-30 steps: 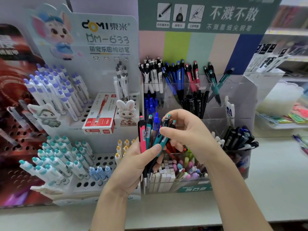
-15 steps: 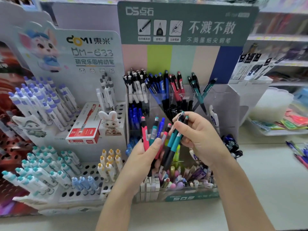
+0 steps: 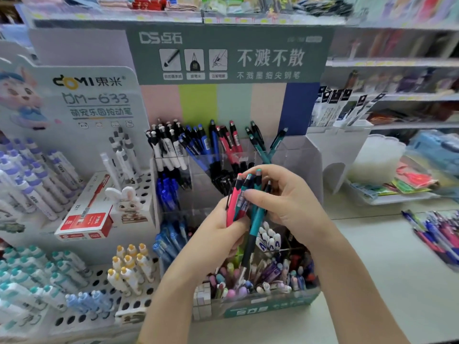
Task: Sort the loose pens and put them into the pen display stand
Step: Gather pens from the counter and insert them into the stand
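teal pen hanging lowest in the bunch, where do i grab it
Likely pinch its bare black lower barrel, beside the left hand, coming from the right: the teal pen hangs tip-down, its top crowded by the pink pen and right hand.

In the grip of the left hand [image 3: 216, 229], the pink pen [image 3: 233, 203] is smooth, glossy plastic. The teal pens [image 3: 256, 218] touching it have the same shiny plastic barrels, turning to duller black toward the tips. Behind the grip, the pen display stand [image 3: 295, 155] is clear, glossy acrylic topped by a matt printed card header [image 3: 223, 58]. Left of the grip, the red box [image 3: 84, 220] is lightly sheened cardboard, and the white perforated rack [image 3: 139, 302] looks matt; plastic or card, I cannot tell. Right of the grip, the tabletop [image 3: 372, 264] is pale and smooth with a faint sheen.
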### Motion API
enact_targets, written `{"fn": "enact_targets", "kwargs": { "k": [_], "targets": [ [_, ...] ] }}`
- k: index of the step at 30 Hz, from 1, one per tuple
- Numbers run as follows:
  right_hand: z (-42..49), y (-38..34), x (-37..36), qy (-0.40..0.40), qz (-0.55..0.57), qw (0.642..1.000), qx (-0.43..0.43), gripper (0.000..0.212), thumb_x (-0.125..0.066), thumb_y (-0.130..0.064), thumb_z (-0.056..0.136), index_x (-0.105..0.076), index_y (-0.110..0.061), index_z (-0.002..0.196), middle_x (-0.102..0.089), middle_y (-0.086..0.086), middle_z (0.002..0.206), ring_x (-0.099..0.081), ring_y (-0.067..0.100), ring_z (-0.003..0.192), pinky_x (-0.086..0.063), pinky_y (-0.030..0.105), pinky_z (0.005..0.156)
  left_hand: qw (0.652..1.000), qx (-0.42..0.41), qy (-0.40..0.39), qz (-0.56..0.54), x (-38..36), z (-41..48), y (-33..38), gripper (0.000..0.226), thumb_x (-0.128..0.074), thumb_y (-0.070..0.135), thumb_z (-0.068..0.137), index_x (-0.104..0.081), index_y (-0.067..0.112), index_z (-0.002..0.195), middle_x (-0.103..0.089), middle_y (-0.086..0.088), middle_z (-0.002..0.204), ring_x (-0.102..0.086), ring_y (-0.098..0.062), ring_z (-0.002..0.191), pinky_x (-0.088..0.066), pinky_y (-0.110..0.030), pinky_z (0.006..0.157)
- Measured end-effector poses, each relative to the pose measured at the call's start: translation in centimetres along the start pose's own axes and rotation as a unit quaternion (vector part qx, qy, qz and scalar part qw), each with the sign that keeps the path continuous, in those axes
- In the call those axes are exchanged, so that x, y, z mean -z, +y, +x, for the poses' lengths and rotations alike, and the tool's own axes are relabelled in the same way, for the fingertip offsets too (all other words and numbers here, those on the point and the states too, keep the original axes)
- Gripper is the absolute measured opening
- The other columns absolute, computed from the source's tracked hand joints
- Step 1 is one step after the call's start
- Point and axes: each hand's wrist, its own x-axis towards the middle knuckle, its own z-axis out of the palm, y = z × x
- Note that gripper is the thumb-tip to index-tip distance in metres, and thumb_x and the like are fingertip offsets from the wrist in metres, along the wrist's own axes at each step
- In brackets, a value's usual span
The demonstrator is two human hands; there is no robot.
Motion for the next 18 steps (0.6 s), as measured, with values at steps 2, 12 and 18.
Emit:
{"fn": "enact_targets", "kwargs": {
  "k": [2,12,18],
  "targets": [
    [0.2,-0.3,0.8,0.012,0.084,0.996,-0.035,0.014,-0.060,0.002,0.088,-0.064,-0.009,0.097,-0.062,0.007,0.075,-0.056,0.004,0.050,-0.041,0.011,0.043,1.000,0.004,-0.011,-0.009,-0.3,0.6,0.4,0.027,-0.047,0.018,0.100,-0.050,0.034,0.122,-0.043,0.008,0.059,-0.037,-0.009,0.054,-0.033,-0.023,0.049],
    [3.4,-1.3,4.5,0.029,0.114,0.992,-0.041,0.004,-0.059,-0.006,0.090,-0.063,-0.005,0.089,-0.064,0.009,0.068,-0.033,0.006,0.036,-0.024,0.013,0.032,0.999,0.007,-0.030,-0.006,-1.5,4.0,2.9,0.024,-0.050,0.023,0.099,-0.046,0.041,0.115,-0.053,0.005,0.070,-0.044,-0.012,0.057,-0.040,-0.018,0.055],
    [7.0,-3.3,9.0,0.200,0.102,0.971,0.084,0.015,-0.054,-0.007,0.095,-0.059,-0.015,0.083,-0.057,0.000,0.067,-0.037,0.002,0.039,-0.031,0.012,0.036,0.995,0.012,0.066,-0.070,-0.9,5.4,3.8,0.005,-0.049,0.012,0.098,-0.047,0.014,0.102,-0.041,-0.004,0.075,-0.037,-0.010,0.051,-0.032,-0.022,0.043]
  ]
}}
